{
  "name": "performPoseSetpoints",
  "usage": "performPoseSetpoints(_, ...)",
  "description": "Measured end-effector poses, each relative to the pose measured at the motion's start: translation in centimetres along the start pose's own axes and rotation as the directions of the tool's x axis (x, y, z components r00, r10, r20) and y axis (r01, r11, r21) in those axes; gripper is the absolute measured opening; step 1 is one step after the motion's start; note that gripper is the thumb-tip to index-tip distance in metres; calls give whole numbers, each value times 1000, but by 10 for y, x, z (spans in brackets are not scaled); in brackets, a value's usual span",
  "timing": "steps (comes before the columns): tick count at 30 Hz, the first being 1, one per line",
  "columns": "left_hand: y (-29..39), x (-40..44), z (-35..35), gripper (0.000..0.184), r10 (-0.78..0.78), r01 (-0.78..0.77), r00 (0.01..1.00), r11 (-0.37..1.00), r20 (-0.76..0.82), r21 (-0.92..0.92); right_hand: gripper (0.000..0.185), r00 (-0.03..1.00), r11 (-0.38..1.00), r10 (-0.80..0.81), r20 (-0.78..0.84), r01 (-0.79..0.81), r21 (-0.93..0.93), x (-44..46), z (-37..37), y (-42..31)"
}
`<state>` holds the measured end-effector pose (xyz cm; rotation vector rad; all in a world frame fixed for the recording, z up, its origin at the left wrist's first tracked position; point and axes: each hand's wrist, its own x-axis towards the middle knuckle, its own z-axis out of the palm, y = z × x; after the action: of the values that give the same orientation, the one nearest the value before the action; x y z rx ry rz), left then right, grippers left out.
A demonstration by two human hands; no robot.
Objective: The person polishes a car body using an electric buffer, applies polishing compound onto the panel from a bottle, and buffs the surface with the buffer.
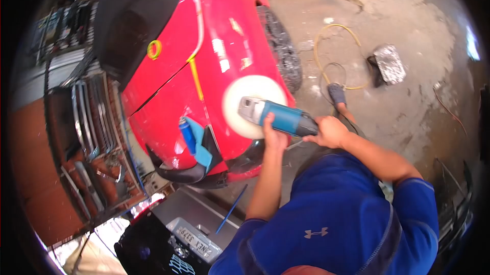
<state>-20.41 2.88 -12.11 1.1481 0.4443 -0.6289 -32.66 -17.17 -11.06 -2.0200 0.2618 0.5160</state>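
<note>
A blue power polisher [283,116] with a round white pad [232,104] lies against the rear side panel of a red car [204,70]. My left hand [274,133] is wrapped round the front part of the tool's body, near its metal head. Farther back, my right hand [331,132] grips the dark rear handle. To the left of the pad, a blue bottle [187,136] rests on a light blue cloth [202,153] on the car. Yellow tape [196,81] runs along a seam, and a yellow tape roll [154,49] sits higher up.
A yellow hose [317,45] curls on the concrete floor [408,9] at the right, near a foil-wrapped object [390,64]. Below the car, another vehicle's bumper carries a licence plate [194,241]. Shelves with long metal parts [84,116] line the left side.
</note>
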Motion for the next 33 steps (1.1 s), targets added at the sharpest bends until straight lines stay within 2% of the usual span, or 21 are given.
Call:
performPoseSetpoints(1, 5, 11, 3, 54, 20, -20, 1000, 1000, -3, -19, 71, 994, 999, -49, -99, 51, 17, 7, -3, -2)
performPoseSetpoints(2, 14, 17, 8, 54, 31, -31, 999, 999, 11, 24, 70, 992, 998, -37, -117, 42, 42, 12, -13, -9)
performPoseSetpoints(3, 19, 22, 13, 54, 38, -37, 999, 999, 31, -27, 70, 997, 999, -21, -76, 23, 25, 19, -19, -12)
performPoseSetpoints(4, 28, 19, 20, 55, 27, -25, 999, 999, 41, -45, 72, 990, 999, -37, -134, 38, 1, 21, -18, -16)
performPoseSetpoints(7, 43, 3, 19, 61, 124, -121, 988, 992, 87, -39, 73, 996, 998, -50, -68, 52, 31, 19, -9, -31)
performPoseSetpoints(10, 53, -37, 3, 68, 172, -165, 955, 985, 240, -47, 69, 993, 994, -66, 93, 57, 93, 0, 9, -42)
performPoseSetpoints(12, 57, -68, -15, 78, 204, -208, 947, 978, 248, -13, 62, 978, 951, -193, 77, 167, 259, -18, 38, -43)
performPoseSetpoints(13, 61, -84, -24, 82, 230, -238, 938, 971, 261, -2, 60, 972, 951, -236, 16, 228, 208, -25, 61, -45)
performPoseSetpoints(14, 64, -101, -33, 86, 274, -288, 928, 957, 253, 20, 54, 950, 918, -311, -26, 308, 251, -44, 59, -63)
performPoseSetpoints(15, 68, -114, -35, 90, 338, -356, 907, 934, 252, 26, 53, 927, 899, -374, -13, 366, 242, -50, 68, -67)
performPoseSetpoints(16, 75, -128, -33, 92, 395, -416, 873, 909, 285, 13, 54, 901, 885, -420, -110, 433, 170, -51, 82, -69)
performPoseSetpoints(18, 91, -161, -25, 95, 500, -523, 806, 852, 316, -15, 60, 914, 904, -403, -41, 405, 140, -69, 60, -94)
performPoseSetpoints(21, 103, -201, -26, 99, 580, -605, 740, 795, 340, -40, 66, 859, 838, -513, 4, 499, 220, -72, 66, -107)
performPoseSetpoints(22, 109, -209, -33, 101, 584, -610, 730, 791, 355, -49, 70, 848, 828, -524, 78, 485, 281, -77, 70, -113)
performPoseSetpoints(25, 117, -222, -39, 105, 617, -653, 680, 756, 396, -58, 68, 804, 835, -543, 245, 485, 259, -83, 75, -130)
performPoseSetpoints(29, 110, -240, -56, 106, 676, -738, 599, 674, 429, -31, 61, 749, 757, -642, 166, 585, 291, -96, 71, -139)
performPoseSetpoints(30, 110, -246, -54, 107, 693, -761, 584, 649, 423, -14, 57, 732, 739, -667, 139, 626, 249, -88, 78, -133)
performPoseSetpoints(31, 108, -250, -52, 107, 709, -781, 570, 625, 416, 4, 56, 735, 748, -657, 167, 609, 264, -90, 79, -135)
performPoseSetpoints(33, 108, -255, -56, 110, 682, -754, 615, 655, 396, 45, 54, 741, 772, -629, 234, 559, 302, -90, 77, -138)
